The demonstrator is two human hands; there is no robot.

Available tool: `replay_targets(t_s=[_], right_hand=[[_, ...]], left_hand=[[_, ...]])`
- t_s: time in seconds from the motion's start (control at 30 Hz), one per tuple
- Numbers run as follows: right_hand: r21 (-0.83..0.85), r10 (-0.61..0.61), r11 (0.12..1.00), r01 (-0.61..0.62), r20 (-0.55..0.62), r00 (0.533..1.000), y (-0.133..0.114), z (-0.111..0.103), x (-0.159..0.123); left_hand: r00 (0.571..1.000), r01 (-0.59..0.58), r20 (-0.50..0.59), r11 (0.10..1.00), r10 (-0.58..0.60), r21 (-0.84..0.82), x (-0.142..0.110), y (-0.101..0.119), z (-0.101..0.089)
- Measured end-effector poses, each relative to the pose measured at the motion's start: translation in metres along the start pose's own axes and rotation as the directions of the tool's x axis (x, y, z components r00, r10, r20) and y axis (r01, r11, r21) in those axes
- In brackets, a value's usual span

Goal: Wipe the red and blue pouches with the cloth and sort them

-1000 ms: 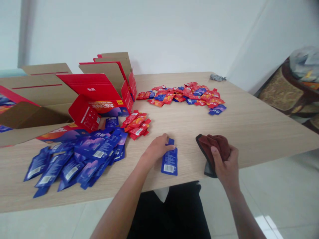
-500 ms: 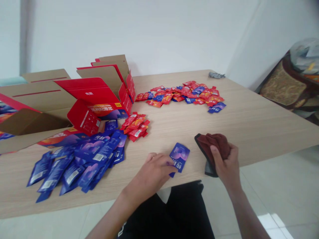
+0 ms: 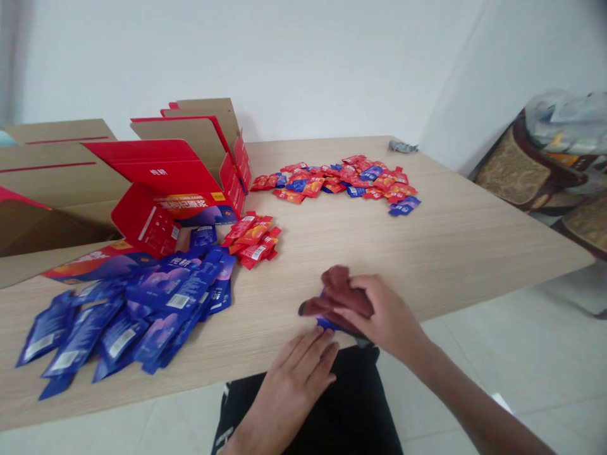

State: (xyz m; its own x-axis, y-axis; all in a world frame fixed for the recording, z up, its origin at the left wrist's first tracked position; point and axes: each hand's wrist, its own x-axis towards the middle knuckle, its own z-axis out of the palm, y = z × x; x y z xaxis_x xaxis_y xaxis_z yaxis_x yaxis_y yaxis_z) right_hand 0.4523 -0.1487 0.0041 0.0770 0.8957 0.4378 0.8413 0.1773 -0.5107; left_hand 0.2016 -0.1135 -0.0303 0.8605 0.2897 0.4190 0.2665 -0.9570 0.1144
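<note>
Near the table's front edge, my right hand (image 3: pixel 379 314) grips a bunched brown cloth (image 3: pixel 341 292) with dark edging and presses it onto a blue sachet (image 3: pixel 327 323). Most of that sachet is hidden beneath the cloth. My left hand (image 3: pixel 303 373) lies flat with fingers outstretched, its fingertips on the sachet's near edge. To the left, a heap of blue sachets (image 3: pixel 165 284) spreads over the table. A small pile of red sachets (image 3: pixel 253 239) lies just behind it.
Open red cardboard boxes (image 3: pixel 190 170) with raised flaps stand at the back left of the wooden table (image 3: pixel 455 240). Mixed red and blue sachets (image 3: pixel 341 179) lie along the back. A grey crumpled item (image 3: pixel 403 146) is at the far corner. Patterned chairs (image 3: pixel 516 164) stand at the right.
My right hand has brought the cloth left, onto the blue sachet. My left hand has let go its pinch and now rests flat at the sachet's near edge. The view has shifted slightly.
</note>
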Motion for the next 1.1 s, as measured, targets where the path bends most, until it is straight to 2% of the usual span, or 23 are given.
replay_targets(t_s=[0.07,0.13,0.27,0.37,0.43,0.5,0.57,0.63,0.67,0.73,0.77,0.87,0.97,1.03,1.1], right_hand=[[0.006,-0.19,0.981,0.192,0.189,0.963,-0.009,0.013,0.005],[-0.008,-0.27,0.96,0.281,0.253,0.929,-0.006,0.023,0.012],[-0.164,-0.222,0.953,0.257,0.204,0.954,0.026,0.028,0.039],[-0.307,-0.176,0.927,0.216,0.155,0.972,0.051,0.019,0.065],[-0.38,-0.137,0.911,0.159,0.083,0.987,0.055,0.009,0.073],[-0.386,-0.1,0.919,0.079,-0.036,0.994,0.044,0.003,0.069],[-0.312,-0.091,0.948,0.055,-0.102,0.991,0.024,0.003,0.053],[-0.203,-0.164,0.965,0.167,0.032,0.986,0.003,0.01,0.031],[-0.159,-0.231,0.955,0.25,0.129,0.964,-0.004,0.015,0.021],[-0.123,-0.294,0.938,0.325,0.218,0.931,-0.007,0.026,0.012],[-0.136,-0.291,0.936,0.325,0.223,0.93,-0.003,0.03,0.013],[-0.246,-0.202,0.941,0.233,0.145,0.969,0.029,0.032,0.035],[-0.364,-0.127,0.921,0.136,0.049,0.991,0.064,0.016,0.063],[-0.388,-0.053,0.922,0.016,-0.085,0.995,0.075,0.002,0.072],[-0.307,0.055,0.941,-0.144,-0.281,0.958,0.076,-0.012,0.069]], left_hand=[[1.0,-0.011,-0.004,1.0,0.011,-0.009,0.0,-0.002,0.001],[1.0,-0.016,0.002,1.0,0.016,-0.001,-0.001,-0.004,0.0],[0.999,-0.036,0.008,0.999,0.036,0.027,-0.002,-0.006,0.0],[0.999,-0.038,-0.007,0.999,0.038,0.027,-0.002,-0.006,0.002],[0.999,-0.029,-0.03,0.999,0.029,0.021,-0.002,-0.006,0.004],[0.999,-0.014,-0.046,1.0,0.015,0.014,-0.003,-0.005,0.006],[0.999,-0.001,-0.048,1.0,0.001,0.003,-0.003,-0.004,0.008],[0.998,0.011,-0.057,1.0,-0.011,-0.008,-0.004,-0.003,0.01],[0.998,0.018,-0.061,1.0,-0.018,-0.013,-0.004,-0.002,0.011],[0.997,0.025,-0.067,1.0,-0.026,-0.016,-0.005,-0.001,0.012],[0.998,0.021,-0.065,1.0,-0.022,-0.014,-0.005,-0.001,0.012],[0.999,-0.01,-0.052,1.0,0.01,-0.003,-0.004,-0.002,0.012],[0.997,-0.016,-0.077,1.0,0.016,0.0,-0.003,-0.004,0.01],[0.996,0.003,-0.088,1.0,-0.003,-0.002,0.0,-0.004,0.007],[0.998,0.017,-0.062,1.0,-0.017,-0.002,0.002,-0.002,0.002]])
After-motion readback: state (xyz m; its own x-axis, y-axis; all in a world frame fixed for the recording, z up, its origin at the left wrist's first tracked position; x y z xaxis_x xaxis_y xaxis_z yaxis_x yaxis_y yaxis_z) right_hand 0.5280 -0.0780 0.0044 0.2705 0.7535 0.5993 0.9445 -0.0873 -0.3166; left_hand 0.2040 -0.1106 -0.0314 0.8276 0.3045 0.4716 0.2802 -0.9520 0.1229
